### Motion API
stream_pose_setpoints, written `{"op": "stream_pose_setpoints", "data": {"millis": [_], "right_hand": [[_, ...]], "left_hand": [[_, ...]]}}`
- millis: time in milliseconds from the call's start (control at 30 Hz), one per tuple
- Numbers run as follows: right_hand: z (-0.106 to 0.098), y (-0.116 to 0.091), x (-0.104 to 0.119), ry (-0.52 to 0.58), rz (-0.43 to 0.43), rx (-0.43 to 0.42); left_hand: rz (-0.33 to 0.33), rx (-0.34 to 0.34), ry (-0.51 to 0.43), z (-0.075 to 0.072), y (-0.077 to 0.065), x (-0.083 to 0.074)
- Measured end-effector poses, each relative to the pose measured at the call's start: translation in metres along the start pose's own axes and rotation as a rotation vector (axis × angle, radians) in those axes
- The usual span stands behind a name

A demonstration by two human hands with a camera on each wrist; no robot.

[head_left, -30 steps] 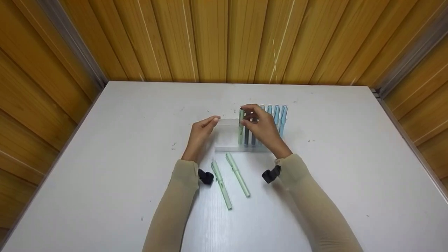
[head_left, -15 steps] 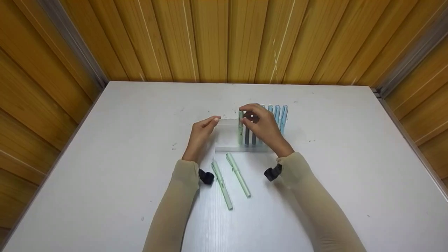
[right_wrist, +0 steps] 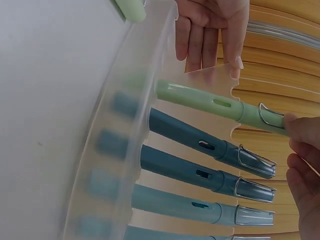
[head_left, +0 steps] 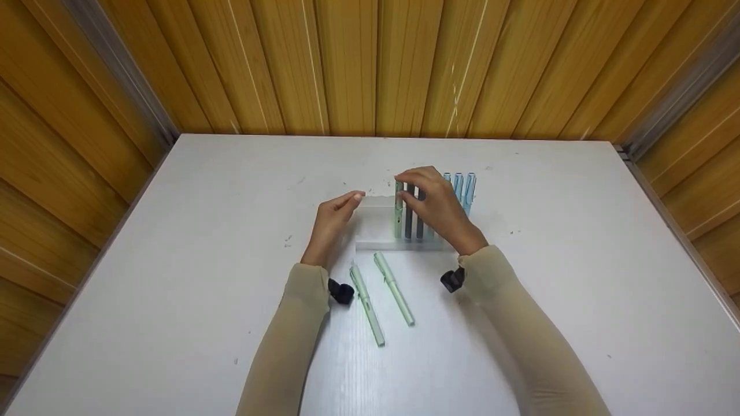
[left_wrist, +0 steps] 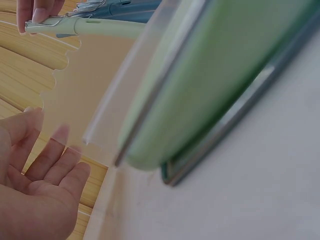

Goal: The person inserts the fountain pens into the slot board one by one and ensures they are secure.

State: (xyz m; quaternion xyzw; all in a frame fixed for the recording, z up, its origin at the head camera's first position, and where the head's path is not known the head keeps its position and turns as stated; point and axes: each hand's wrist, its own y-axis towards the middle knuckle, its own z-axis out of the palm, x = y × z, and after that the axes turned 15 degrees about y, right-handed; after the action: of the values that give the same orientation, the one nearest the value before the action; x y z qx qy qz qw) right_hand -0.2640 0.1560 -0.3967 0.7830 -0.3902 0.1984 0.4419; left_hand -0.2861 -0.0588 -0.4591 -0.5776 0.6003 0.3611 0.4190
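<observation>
A clear plastic pen rack holds a row of upright pens. My left hand pinches the rack's left edge, its fingertips at the upper corner of the back panel. With thumb and index finger, my right hand holds the cap end of a light green pen, whose lower end sits in a slot of the rack. Right beside it stand two dark blue pens, then lighter blue pens. Part of the row is hidden behind my right hand in the head view.
Two light green pens, one on the left and one on the right, lie on the white table in front of the rack, between my forearms. A wood-patterned wall rises behind the table.
My right hand has tilted and shifted slightly, its fingers still at the cap of the green pen; more of the dark pens shows. My left hand and the lying pens have stayed put.
</observation>
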Motion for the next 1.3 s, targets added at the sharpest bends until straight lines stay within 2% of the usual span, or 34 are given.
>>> {"op": "stream_pose_setpoints", "data": {"millis": [167, 400, 700, 967, 1167, 1300], "right_hand": [[-0.002, 0.002, -0.001, -0.045, -0.009, 0.022], [-0.003, 0.006, -0.005, -0.074, -0.017, 0.044], [-0.001, 0.01, -0.009, -0.09, 0.054, 0.048], [-0.003, 0.011, -0.008, -0.101, 0.121, 0.058], [-0.001, 0.013, -0.01, -0.108, 0.131, 0.067], [-0.001, 0.013, -0.012, -0.112, 0.119, 0.065]], "left_hand": [[0.0, -0.008, 0.013, 0.0, 0.0, -0.001], [0.034, 0.006, 0.01, -0.001, -0.002, -0.001], [0.019, 0.004, 0.005, -0.001, -0.003, 0.0], [0.034, 0.013, -0.001, -0.002, -0.003, -0.001], [0.029, 0.0, 0.013, -0.002, -0.002, 0.0], [0.049, 0.011, -0.011, -0.001, -0.002, 0.0]]}}
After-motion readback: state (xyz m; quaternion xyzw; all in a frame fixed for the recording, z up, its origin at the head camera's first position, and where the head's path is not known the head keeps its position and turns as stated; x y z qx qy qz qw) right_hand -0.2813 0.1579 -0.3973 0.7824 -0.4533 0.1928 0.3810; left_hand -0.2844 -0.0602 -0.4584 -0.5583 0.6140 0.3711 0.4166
